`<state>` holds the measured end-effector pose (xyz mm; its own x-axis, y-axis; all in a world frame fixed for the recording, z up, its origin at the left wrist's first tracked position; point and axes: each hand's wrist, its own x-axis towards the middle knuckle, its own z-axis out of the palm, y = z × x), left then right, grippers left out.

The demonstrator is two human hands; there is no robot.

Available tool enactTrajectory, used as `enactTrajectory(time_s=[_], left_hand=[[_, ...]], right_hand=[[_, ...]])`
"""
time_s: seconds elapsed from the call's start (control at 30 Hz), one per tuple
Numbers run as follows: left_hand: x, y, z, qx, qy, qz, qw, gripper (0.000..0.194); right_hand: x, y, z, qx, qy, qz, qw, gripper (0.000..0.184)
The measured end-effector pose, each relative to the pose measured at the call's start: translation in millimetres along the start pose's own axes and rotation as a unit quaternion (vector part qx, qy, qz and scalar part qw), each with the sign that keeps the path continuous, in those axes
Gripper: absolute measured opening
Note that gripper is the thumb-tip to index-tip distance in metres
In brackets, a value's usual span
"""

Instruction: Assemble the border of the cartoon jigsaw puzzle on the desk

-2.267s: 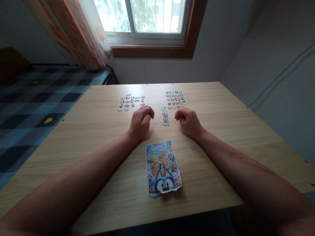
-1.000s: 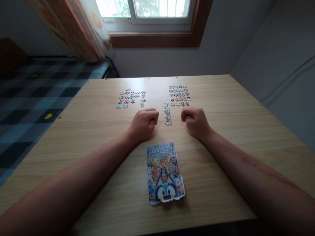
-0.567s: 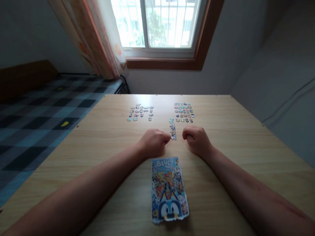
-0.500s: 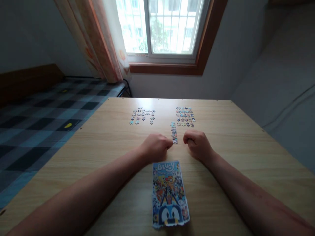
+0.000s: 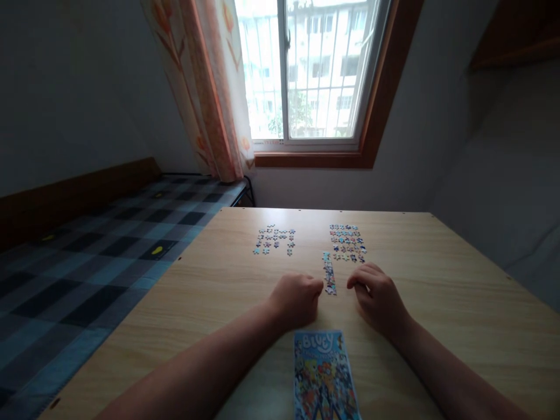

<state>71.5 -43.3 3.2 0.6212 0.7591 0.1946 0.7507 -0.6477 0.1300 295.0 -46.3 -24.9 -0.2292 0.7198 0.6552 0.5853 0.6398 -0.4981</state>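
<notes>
A narrow strip of joined jigsaw puzzle pieces (image 5: 330, 277) lies on the wooden table, running away from me. Just left of its near end rests my left hand (image 5: 297, 298), closed in a fist, with nothing visible in it. My right hand (image 5: 377, 296) is to the right of the strip, apart from it, its fingers curled in loosely and no piece showing between them. Nearer me, below my left hand, lies a colourful picture sheet (image 5: 324, 373) printed with "BLUEY"; its lower part is cut off by the frame.
Loose puzzle pieces (image 5: 275, 238) lie in broken rows at the back left of the table (image 5: 210, 262). Tighter rows of loose pieces (image 5: 347, 240) are at the back right. A bed with a checked cover (image 5: 109, 268) stands left, and a window (image 5: 324, 70) with a curtain (image 5: 210, 87) is behind.
My view has tilted up and turned left, so everything sits lower and further right in the picture. The right hand's fingers have loosened slightly; the left hand stays in a fist.
</notes>
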Motion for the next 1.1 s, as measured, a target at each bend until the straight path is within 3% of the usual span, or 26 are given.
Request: enactTrajectory(time_s=[0.23,0.47,0.6,0.77,0.93,1.1], left_hand=[[1.8,-9.6,-4.3,-0.007,-0.015,-0.068,0.998,0.016],[1.7,-8.8,2.1,-0.011,-0.023,-0.074,0.997,0.016],[7.4,-33.5,-5.6,0.034,0.029,-0.171,0.984,0.023],[10.7,-71.6,-11.1,0.111,0.119,-0.278,0.947,0.029],[6.8,-86.8,-4.3,0.157,0.100,-0.344,0.920,0.042],[4.7,-92.4,-2.5,0.169,0.102,-0.360,0.912,0.043]], right_hand=[[-1.1,2.7,3.2,0.006,-0.006,0.004,1.000,0.027],[-2.4,4.9,4.8,0.010,-0.013,0.018,1.000,0.027],[-2.1,6.2,5.0,0.013,-0.014,0.022,1.000,0.027],[-2.0,5.6,5.3,0.018,-0.012,0.020,1.000,0.028],[-1.6,4.4,6.0,0.020,-0.011,0.025,0.999,0.029],[-0.6,3.7,6.6,0.030,-0.005,0.022,0.999,0.029]])
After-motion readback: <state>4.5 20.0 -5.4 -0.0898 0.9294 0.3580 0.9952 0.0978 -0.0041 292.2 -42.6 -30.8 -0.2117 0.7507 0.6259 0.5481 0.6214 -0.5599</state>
